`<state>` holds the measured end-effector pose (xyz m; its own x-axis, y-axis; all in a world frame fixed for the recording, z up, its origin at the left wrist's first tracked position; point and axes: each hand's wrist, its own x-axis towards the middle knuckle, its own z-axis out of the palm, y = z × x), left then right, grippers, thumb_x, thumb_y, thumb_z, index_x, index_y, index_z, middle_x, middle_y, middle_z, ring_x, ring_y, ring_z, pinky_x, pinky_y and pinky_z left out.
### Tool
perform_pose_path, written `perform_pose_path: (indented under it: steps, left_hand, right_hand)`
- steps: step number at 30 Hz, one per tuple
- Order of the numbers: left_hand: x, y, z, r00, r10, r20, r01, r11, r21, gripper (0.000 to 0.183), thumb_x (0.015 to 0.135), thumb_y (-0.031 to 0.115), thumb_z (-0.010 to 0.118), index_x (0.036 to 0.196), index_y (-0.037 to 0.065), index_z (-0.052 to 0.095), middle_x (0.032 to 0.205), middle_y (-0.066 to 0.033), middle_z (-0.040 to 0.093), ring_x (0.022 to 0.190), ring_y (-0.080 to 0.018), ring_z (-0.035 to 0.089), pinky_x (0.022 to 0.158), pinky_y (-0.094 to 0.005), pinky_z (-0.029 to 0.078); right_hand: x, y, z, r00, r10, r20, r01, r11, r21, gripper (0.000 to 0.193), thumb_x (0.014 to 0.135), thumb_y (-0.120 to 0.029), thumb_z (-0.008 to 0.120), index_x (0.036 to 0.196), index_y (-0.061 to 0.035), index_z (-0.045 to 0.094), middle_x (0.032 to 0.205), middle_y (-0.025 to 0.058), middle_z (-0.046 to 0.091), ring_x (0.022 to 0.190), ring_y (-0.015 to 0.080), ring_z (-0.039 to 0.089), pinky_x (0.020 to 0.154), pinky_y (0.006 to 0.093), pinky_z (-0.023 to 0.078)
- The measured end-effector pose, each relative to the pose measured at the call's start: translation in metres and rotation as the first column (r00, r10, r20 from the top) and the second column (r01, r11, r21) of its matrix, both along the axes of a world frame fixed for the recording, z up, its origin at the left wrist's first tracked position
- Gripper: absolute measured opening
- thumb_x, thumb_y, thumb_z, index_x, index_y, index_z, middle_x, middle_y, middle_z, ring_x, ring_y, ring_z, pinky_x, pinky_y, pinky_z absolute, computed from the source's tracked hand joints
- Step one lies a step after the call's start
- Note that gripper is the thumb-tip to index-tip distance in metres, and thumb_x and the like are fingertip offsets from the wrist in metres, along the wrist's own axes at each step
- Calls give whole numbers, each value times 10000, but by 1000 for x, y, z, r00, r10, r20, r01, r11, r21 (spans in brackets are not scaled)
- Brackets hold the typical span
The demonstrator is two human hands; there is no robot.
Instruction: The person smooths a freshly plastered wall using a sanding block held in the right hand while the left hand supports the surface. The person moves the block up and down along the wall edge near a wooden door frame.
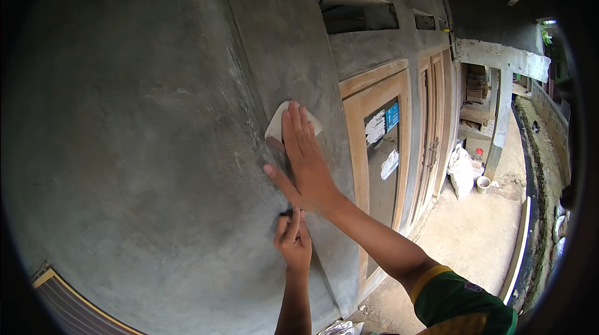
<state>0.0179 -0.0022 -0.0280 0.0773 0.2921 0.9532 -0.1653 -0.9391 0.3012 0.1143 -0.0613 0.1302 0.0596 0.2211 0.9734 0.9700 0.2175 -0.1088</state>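
My right hand (pixel 309 163) lies flat against the grey cement wall (pixel 156 166), fingers stretched upward and thumb spread to the left. Under its fingers a pale, flat, sheet-like piece (pixel 277 124) rests on the wall's raised pilaster, with a brownish strip at its lower left; most of it is covered, and its kind is unclear. Just below my right wrist is my left hand (pixel 294 241), its fingers curled together close to the pilaster's edge. A small dark patch shows by those fingers; whether it is an object or shadow I cannot make out.
Right of the pilaster stand a wooden-framed window (pixel 399 138) and wooden doors (pixel 430 123). A white sack (pixel 460 173) and a small bucket (pixel 483 185) sit on the walkway (pixel 468 229) near a post. A yellow-edged dark panel (pixel 75 310) is at lower left.
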Motion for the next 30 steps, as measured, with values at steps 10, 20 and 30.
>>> perform_pose_path:
  steps: [10,20,30]
  left_hand:
    - [7,5,-7,1000,-6,28,6,1000,-15,374,929,-147,694,1261,-14,802,896,-80,642,649,-185,564,584,-324,457]
    - [3,7,-4,1000,-9,27,8,999,42,383,937,-134,696,1283,-10,808,836,-51,564,616,-145,490,549,-298,403]
    - [5,15,-4,995,-65,80,55,992,117,227,960,-93,688,1166,-50,775,878,-74,628,638,-140,519,549,-307,395]
  right_hand:
    - [-5,26,9,990,-140,-36,143,980,141,1007,1075,-443,675,1710,137,151,1773,392,178,1645,573,204,1318,643,247]
    - [-32,6,50,991,-134,2,132,976,174,1064,1053,-512,693,1694,159,172,1760,412,187,1640,576,217,1303,653,280]
    - [-34,5,3,994,-67,-82,69,997,17,1093,1053,-496,704,1716,135,107,1782,400,124,1655,589,132,1308,669,237]
